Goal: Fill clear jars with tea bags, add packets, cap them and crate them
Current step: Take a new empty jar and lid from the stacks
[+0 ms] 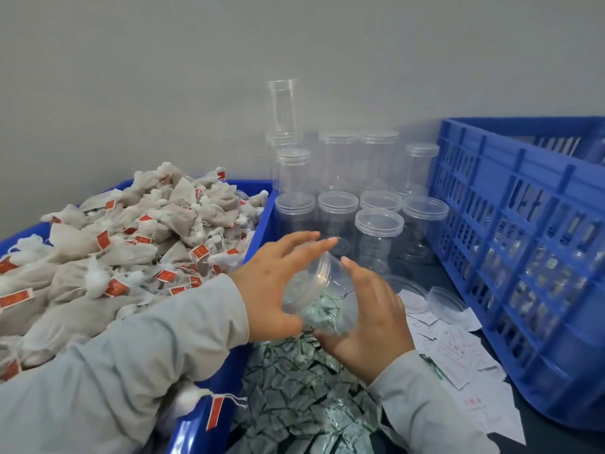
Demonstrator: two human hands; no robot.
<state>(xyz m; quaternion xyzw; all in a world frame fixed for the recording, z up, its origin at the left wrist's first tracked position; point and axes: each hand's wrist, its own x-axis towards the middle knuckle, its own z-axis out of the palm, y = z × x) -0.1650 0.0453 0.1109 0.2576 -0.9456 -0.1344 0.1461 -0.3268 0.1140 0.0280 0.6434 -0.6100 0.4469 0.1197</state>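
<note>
Your two hands have one clear jar [322,294] tilted over the heap of green-printed packets [294,388]. Your left hand [273,283] cups its mouth end, thumb underneath, fingers stretched over the rim; your right hand's [370,319] grip wraps its base. Tea bags [131,244] fill the blue bin [209,417] left, capped jars [360,178] stand far, blue crate [510,244] right.
</note>
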